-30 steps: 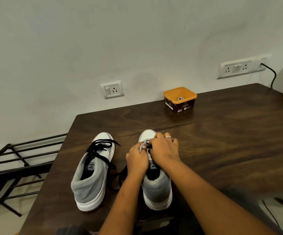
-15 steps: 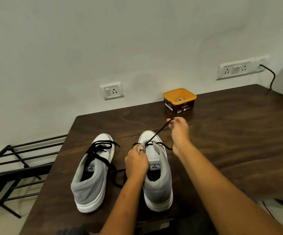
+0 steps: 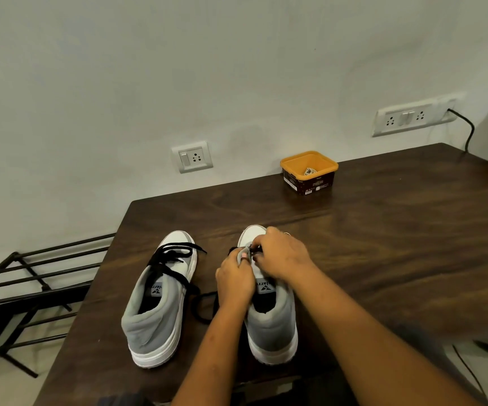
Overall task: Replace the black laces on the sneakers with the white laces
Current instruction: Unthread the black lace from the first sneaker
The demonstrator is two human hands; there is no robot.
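Note:
Two grey-and-white sneakers stand side by side on the dark wooden table (image 3: pixel 383 244), toes toward the wall. The left sneaker (image 3: pixel 161 300) still carries a loose black lace (image 3: pixel 172 259) across its front. My left hand (image 3: pixel 234 279) grips the eyelet flap of the right sneaker (image 3: pixel 272 320). My right hand (image 3: pixel 283 256) pinches the black lace at that shoe's lowest eyelets. A loop of pulled-out black lace (image 3: pixel 204 306) lies between the two shoes. White laces are not clearly visible.
An orange-rimmed brown tub (image 3: pixel 308 172) with a small item inside stands near the wall. A black metal rack (image 3: pixel 17 294) sits on the floor left of the table. Wall sockets and a black cable are behind the table.
My right hand, which had drawn the black lace up and away toward the tub, has come back down onto the front of the right sneaker. My left hand stayed on the shoe.

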